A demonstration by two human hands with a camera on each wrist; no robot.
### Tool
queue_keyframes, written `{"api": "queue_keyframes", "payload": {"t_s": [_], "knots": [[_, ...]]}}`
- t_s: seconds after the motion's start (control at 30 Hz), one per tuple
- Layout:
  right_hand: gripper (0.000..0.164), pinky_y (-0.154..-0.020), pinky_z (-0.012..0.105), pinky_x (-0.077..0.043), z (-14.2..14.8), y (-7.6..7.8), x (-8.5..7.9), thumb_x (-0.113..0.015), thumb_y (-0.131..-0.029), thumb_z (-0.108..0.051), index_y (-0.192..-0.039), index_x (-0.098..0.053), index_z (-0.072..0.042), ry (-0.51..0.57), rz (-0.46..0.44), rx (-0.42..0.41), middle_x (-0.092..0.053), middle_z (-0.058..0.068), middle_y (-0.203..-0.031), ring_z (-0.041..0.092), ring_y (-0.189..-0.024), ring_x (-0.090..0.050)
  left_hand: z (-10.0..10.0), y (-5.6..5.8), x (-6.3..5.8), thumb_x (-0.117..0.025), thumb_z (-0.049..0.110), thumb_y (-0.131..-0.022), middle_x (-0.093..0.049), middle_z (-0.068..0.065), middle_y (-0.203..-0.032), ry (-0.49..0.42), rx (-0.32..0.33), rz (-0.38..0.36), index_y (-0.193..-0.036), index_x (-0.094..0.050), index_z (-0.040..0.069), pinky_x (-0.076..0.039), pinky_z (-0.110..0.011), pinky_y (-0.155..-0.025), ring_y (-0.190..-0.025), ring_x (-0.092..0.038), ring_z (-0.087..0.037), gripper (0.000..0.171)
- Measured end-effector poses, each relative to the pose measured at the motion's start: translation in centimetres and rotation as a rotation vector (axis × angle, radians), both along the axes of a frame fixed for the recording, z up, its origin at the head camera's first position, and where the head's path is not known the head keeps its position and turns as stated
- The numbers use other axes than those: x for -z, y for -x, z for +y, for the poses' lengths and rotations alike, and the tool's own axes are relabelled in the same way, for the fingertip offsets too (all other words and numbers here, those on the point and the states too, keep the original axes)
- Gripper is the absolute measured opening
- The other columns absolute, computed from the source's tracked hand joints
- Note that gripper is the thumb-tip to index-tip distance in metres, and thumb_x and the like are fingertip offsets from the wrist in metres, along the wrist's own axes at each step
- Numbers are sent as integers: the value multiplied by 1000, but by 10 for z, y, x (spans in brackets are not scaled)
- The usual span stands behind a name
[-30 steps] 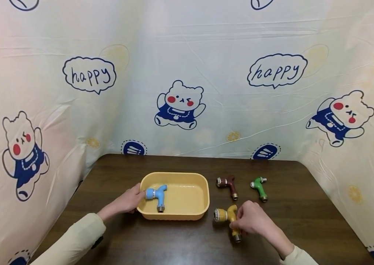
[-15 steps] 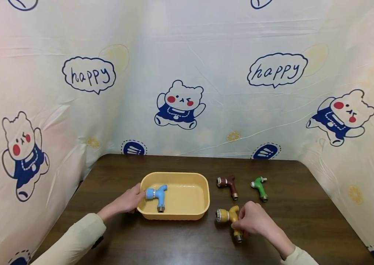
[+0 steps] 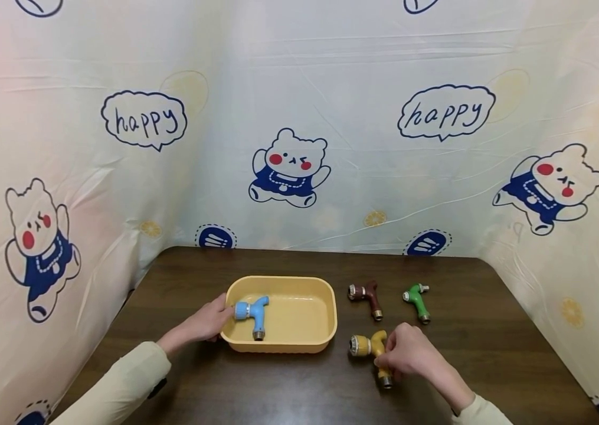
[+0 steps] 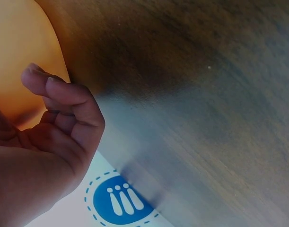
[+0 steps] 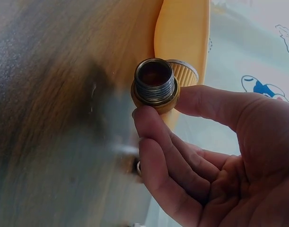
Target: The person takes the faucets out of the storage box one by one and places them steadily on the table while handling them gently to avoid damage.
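My left hand (image 3: 208, 319) grips the left end of a yellow plastic basin (image 3: 299, 314), fingers curled at its outer wall (image 4: 26, 28) in the left wrist view. Inside the basin, toward its left side, lies a light blue tap (image 3: 258, 319). To the right of the basin, my right hand (image 3: 409, 350) pinches a yellow tap (image 3: 362, 346) between thumb and fingers. Its ribbed knob points left, toward the basin. In the right wrist view, the tap's threaded metal end (image 5: 156, 90) faces the camera, held near that end by my right hand (image 5: 201, 142).
A dark red tap (image 3: 370, 298) and a green tap (image 3: 416, 303) lie behind my right hand on the brown wooden table (image 3: 288, 389). A printed cloth (image 3: 363, 165) hangs round the table's back and sides.
My right hand and the yellow tap have shifted slightly to the right, a little away from the basin. The left hand, basin and other taps stay where they were.
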State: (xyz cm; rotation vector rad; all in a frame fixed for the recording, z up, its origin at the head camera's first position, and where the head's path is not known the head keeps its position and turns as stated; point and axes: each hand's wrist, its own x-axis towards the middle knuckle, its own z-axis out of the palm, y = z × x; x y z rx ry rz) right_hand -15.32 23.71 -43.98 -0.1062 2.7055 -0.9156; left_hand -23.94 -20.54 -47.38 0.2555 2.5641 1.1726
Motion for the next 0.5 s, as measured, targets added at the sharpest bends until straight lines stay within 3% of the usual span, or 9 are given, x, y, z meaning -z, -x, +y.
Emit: {"api": "queue_keyframes", "payload": {"t_s": [0.17, 0.23, 0.3, 0.4, 0.5], "knots": [[29, -48, 29, -50, 0, 0, 2, -87, -79, -16, -60, -66, -11, -15, -7, 17, -64, 2, -50, 20, -48, -66, -12, 11, 16, -45, 25, -110, -58, -9, -69, -27, 84, 14, -136, -38, -12, -46, -29, -41, -45, -53, -19, 45], [29, -49, 29, -50, 0, 0, 2, -87, -79, -15, -60, -66, -11, -18, -13, 24, -64, 2, -50, 20, -48, -66, -13, 12, 17, -44, 26, -110, -59, -9, -69, -31, 92, 21, -135, -38, -12, -47, -30, -41, -45, -54, -19, 46], [29, -49, 30, -51, 0, 0, 2, -87, -80, -16, -61, -66, -11, -22, -16, 25, -64, 2, -51, 20, -47, -66, -12, 10, 15, -44, 25, -110, -59, -9, -69, -28, 82, 21, -136, -38, -12, -46, -30, -40, -45, -53, -19, 45], [28, -49, 31, -52, 1, 1, 2, -88, -81, -16, -62, -67, -11, -25, -23, 28, -64, 1, -51, 19, -48, -66, -3, 3, 3, -46, 21, -110, -59, -11, -70, -8, 23, -8, -138, -41, -9, -45, -29, -42, -46, -52, -19, 42], [28, -49, 31, -52, 3, 2, 2, -88, -81, -17, -62, -68, -11, -32, -26, 28, -63, 1, -50, 18, -48, -66, -2, 4, 3, -45, 20, -110, -59, -11, -71, 10, 1, -22, -139, -41, -9, -44, -29, -43, -47, -51, -19, 41]]}}
